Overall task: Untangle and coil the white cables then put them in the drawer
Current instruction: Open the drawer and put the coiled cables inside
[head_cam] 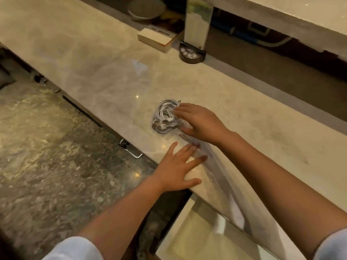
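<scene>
A bundle of white cables (165, 116) lies on the marble counter (105, 72), loosely looped with plugs showing. My right hand (199, 122) reaches over its right side with straight spread fingers, fingertips touching the cables. My left hand (180, 166) is spread flat near the counter's front edge, just below the bundle and apart from it. An open drawer (197, 233) with a pale inside shows beneath the counter edge, under my arms.
At the back of the counter stand a white box (157, 39), a tall clear holder on a dark base (192, 51) and a round grey dish (146, 8). A raised shelf runs along the right. Dark stone floor lies to the left.
</scene>
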